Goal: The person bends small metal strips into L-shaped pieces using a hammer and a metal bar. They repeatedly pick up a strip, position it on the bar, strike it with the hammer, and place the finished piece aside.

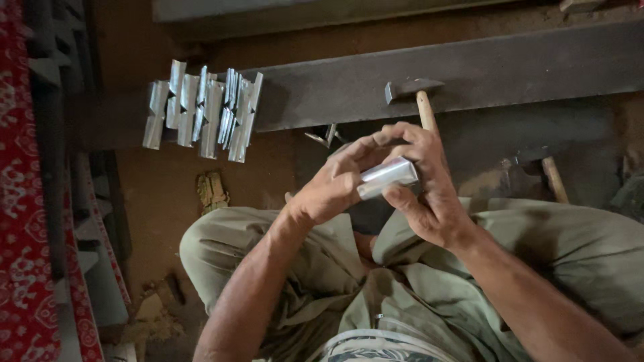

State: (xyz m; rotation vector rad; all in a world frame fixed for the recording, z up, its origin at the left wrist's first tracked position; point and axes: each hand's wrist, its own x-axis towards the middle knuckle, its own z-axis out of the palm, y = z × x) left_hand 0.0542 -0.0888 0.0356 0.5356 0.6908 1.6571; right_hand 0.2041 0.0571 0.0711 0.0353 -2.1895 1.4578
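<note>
I see both hands, left hand (332,191) and right hand (429,194), closed around one shiny metal piece (388,177) above the knees.

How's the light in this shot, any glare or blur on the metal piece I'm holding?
Head view: dim, warm light; the metal piece held by the left hand and right hand shows bright glare, the stacked metal pieces gleam too; edges slightly soft, left side deep in shadow.
</note>
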